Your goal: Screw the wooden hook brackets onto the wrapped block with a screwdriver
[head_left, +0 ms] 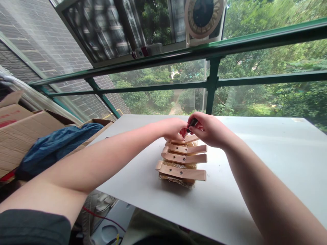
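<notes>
Several pale wooden pieces, the nearest (pixel 189 172) among them, lie side by side across a block wrapped in brown tape (pixel 178 181) on the white table (pixel 143 200). Dark screws or holes show in the nearer pieces. My right hand (pixel 205 127) is closed round a small black tool (pixel 192 125), tilted down toward the farthest wooden piece (pixel 189 139). Close against that piece, left of the tool, my left hand (pixel 176 128) has its fingers pinched together; what they hold, if anything, is too small to name.
Cardboard boxes (pixel 33 136) with a blue cloth (pixel 56 146) stand left of the table. A green railing (pixel 153 86) and windows run behind it. A round fan-like device (pixel 203 15) and a tube (pixel 148 51) rest up on the ledge. Below the table's front edge are cables.
</notes>
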Demonstrator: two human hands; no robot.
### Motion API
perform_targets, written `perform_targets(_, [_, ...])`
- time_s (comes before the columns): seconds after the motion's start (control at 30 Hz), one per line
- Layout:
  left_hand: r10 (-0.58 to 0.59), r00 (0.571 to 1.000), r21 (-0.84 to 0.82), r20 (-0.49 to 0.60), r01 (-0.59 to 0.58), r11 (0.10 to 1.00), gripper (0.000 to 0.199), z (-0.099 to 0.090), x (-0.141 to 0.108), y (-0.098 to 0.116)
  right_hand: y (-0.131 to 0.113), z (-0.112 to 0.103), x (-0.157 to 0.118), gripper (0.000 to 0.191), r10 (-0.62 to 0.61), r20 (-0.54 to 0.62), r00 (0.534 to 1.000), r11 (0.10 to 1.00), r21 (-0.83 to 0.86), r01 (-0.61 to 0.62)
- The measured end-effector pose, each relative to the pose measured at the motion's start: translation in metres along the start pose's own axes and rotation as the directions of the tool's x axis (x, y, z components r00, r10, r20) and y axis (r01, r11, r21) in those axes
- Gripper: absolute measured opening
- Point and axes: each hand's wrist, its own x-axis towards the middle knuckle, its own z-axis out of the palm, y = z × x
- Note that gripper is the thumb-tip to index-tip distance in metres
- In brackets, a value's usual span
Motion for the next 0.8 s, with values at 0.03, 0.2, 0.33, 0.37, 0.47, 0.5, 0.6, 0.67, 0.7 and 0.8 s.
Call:
perform_targets(0.03, [0.004, 1.0, -0.005, 0.001, -0.004, 1.0, 0.014, 0.0, 0.0, 0.0, 0.001, 0.001, 0.0, 0.011, 0.001, -0.003, 1.0, 1.0, 0.002, -0.001])
perform_targets(0.2, [0.001, 1.0, -0.025, 0.006, -0.001, 1.0, 0.014, 0.0, -0.001, 0.0, 0.005, 0.011, 0.004, 0.008, 0.025, -0.055, 0.998, 1.0, 0.019, -0.024])
perform_targets(0.33, [-0.035, 0.999, -0.032, 0.003, 0.035, 0.999, 0.011, 0.001, -0.002, 0.0, 0.006, 0.02, 0.007, 0.007, 0.034, -0.098, 0.995, 0.999, 0.031, -0.032])
perform_targets(0.37, [-0.038, 0.999, -0.039, -0.001, 0.038, 0.999, 0.011, 0.001, -0.003, -0.001, 0.005, 0.021, 0.007, 0.007, 0.039, -0.109, 0.993, 0.999, 0.032, -0.036])
perform_targets(0.47, [-0.032, 0.999, -0.075, -0.027, 0.03, 0.997, 0.019, 0.002, -0.005, -0.005, 0.005, 0.023, 0.008, 0.006, 0.06, -0.139, 0.989, 0.998, 0.031, -0.057])
perform_targets(0.5, [-0.029, 0.999, -0.09, -0.041, 0.025, 0.996, 0.023, 0.003, -0.006, -0.006, 0.005, 0.023, 0.008, 0.007, 0.068, -0.146, 0.987, 0.997, 0.03, -0.065])
perform_targets(0.6, [-0.02, 0.994, -0.126, -0.11, 0.006, 0.992, 0.029, 0.008, -0.008, -0.01, 0.006, 0.024, 0.009, 0.008, 0.091, -0.161, 0.983, 0.996, 0.033, -0.086])
perform_targets(0.67, [-0.016, 0.987, -0.148, -0.163, -0.008, 0.989, 0.028, 0.013, -0.01, -0.012, 0.006, 0.026, 0.009, 0.009, 0.101, -0.168, 0.981, 0.995, 0.033, -0.097])
perform_targets(0.7, [-0.018, 0.983, -0.162, -0.181, -0.012, 0.987, 0.027, 0.015, -0.01, -0.013, 0.006, 0.026, 0.01, 0.009, 0.104, -0.172, 0.98, 0.994, 0.031, -0.101])
perform_targets(0.8, [-0.027, 0.978, -0.204, -0.205, -0.016, 0.979, 0.024, 0.019, -0.012, -0.013, 0.005, 0.027, 0.01, 0.011, 0.104, -0.18, 0.978, 0.995, 0.018, -0.103])
